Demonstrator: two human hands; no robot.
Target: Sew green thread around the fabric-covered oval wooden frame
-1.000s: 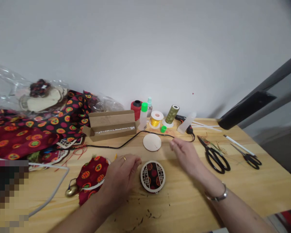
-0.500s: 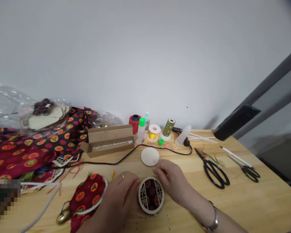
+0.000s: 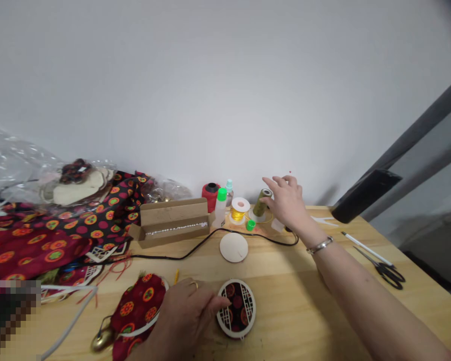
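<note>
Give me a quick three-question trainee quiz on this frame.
1. Which is the right hand closest to?
A. The red spool
B. The olive-green thread spool
C. The black-handled scissors

2. True or false: the plain wooden disc lies inside the cardboard box.

3. Fill in the blank: the ring is on the ____ hand.

Key:
1. B
2. False
3. left hand

No readable text anywhere — green-capped bottle (image 3: 220, 210), olive thread spool (image 3: 262, 202) — labels too small or blurred.
</note>
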